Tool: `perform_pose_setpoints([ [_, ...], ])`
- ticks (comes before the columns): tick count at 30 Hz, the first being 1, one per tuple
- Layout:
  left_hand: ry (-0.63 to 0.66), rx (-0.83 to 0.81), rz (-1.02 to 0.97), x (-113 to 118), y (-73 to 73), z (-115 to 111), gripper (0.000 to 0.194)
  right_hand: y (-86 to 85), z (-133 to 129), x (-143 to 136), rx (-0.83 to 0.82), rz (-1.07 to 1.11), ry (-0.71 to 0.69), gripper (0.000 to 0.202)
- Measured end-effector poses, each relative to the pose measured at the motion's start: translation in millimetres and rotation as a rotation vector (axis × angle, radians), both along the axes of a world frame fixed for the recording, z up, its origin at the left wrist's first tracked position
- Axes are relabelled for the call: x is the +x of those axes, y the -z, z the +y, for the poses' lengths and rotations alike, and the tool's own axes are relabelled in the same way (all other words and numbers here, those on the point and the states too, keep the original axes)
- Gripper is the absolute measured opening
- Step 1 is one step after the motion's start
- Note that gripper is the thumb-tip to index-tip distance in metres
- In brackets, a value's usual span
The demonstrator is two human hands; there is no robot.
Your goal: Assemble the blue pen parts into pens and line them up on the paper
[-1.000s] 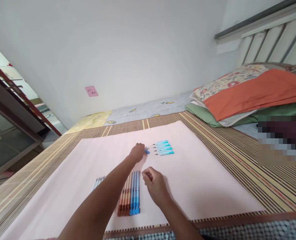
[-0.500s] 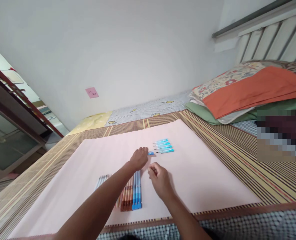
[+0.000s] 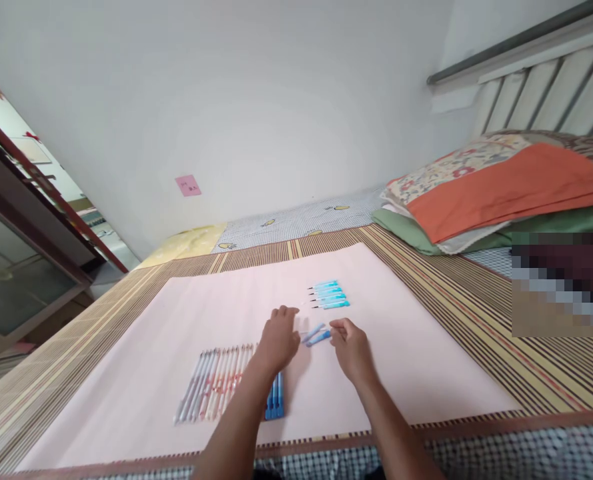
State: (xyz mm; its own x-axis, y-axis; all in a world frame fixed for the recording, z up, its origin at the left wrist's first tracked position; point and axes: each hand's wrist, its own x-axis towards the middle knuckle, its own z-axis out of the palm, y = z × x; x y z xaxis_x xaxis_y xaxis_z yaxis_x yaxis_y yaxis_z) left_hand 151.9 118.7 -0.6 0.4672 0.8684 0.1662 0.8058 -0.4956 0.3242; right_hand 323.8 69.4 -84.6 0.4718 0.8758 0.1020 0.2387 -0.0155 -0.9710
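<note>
The darker blue pen piece (image 3: 320,338) lay aslant between the two hands, over the pink paper (image 3: 421,353), with a paler blue pen piece (image 3: 313,332) just beside it on the far side. The left hand (image 3: 280,337) stood left of both, its thumb and forefinger spread apart; their gap faced the pieces. The right hand (image 3: 350,343) had its thumb and forefinger at the darker piece's right end — whether they pinched it or only touched it could not be told.

Beyond the hands, four turquoise pens (image 3: 333,293) lay in a stack of near-parallel lines, dark tips to the left, well inside the paper's far edge. Nearer the body, a row of patterned pens (image 3: 221,383) and blue pens (image 3: 275,403) ran toward the near edge, partly hidden by the left forearm (image 3: 243,407).

From the right hand, a broad stretch of paper reached the slanting right edge, where the striped mat (image 3: 471,327) began — ample room sideways, less between the fingertips.
</note>
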Motion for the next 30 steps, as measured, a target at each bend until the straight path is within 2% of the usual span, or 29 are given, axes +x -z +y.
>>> perform_pose_setpoints([
  [3, -0.249, -0.038, -0.594, -17, -1.5, -10, 0.03, 2.6, 0, 2, -0.015, -0.053, -0.009, 0.024],
  [5, -0.35, -0.108, -0.9, -22, 3.8, -17, 0.023, 4.1, 0, 2, -0.022, -0.095, -0.01, 0.025],
  [9, -0.411, -0.199, -1.205, -23, 17.7, -22, 0.025, 7.1, 0, 4, -0.023, -0.147, -0.007, 0.025],
  [13, -0.485, -0.207, -1.415, -23, 21.6, -13, 0.029, 6.0, -1, 9, -0.014, -0.139, -0.018, 0.025],
  [18, -0.517, -0.234, -1.523, -25, 19.2, -1, 0.03, 0.8, -7, 23, 0.022, -0.176, -0.035, 0.026],
  [24, -0.541, -0.268, -1.542, -30, 18.2, 2, 0.033, -3.2, -13, 27, 0.083, -0.363, -0.142, 0.026],
  [27, -0.526, -0.28, -1.485, -31, 17.6, 2, 0.031, -5.9, -14, 23, 0.082, -0.463, -0.175, 0.022],
  [30, -0.433, -0.312, -1.285, -24, 18.5, -1, 0.022, -8.2, -13, 20, 0.048, -0.528, -0.128, 0.022],
])
